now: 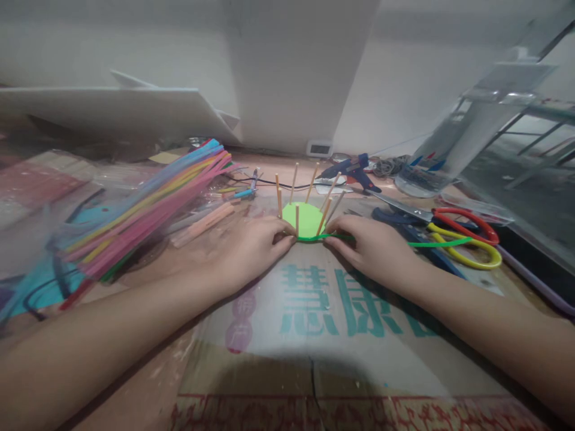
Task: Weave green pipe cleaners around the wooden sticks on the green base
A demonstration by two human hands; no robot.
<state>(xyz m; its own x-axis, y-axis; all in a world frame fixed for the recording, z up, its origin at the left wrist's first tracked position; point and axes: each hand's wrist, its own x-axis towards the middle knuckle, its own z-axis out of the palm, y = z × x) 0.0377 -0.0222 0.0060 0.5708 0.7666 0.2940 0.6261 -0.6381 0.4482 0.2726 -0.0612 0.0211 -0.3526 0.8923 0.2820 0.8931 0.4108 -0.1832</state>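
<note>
A bright green disc (pixel 303 216) lies on a printed cardboard sheet, with several thin wooden sticks (pixel 297 220) standing up around its rim. Along its near edge runs a green pipe cleaner (pixel 440 244), which passes behind my right hand and shows again beyond it to the right. My left hand (pixel 265 238) is at the disc's near left edge, thumb and finger pinched on the pipe cleaner beside a stick. My right hand (pixel 371 240) is closed in a pinch on the same pipe cleaner at the near right edge. The fingertips partly hide the strip.
Left lies a bundle of coloured pipe cleaners (pixel 157 209) in clear plastic. A blue glue gun (pixel 354 170) lies behind the disc. Scissors with red and yellow handles (pixel 467 233) and dark blue-handled pliers (pixel 417 236) lie right, near a clear plastic container (pixel 453 137).
</note>
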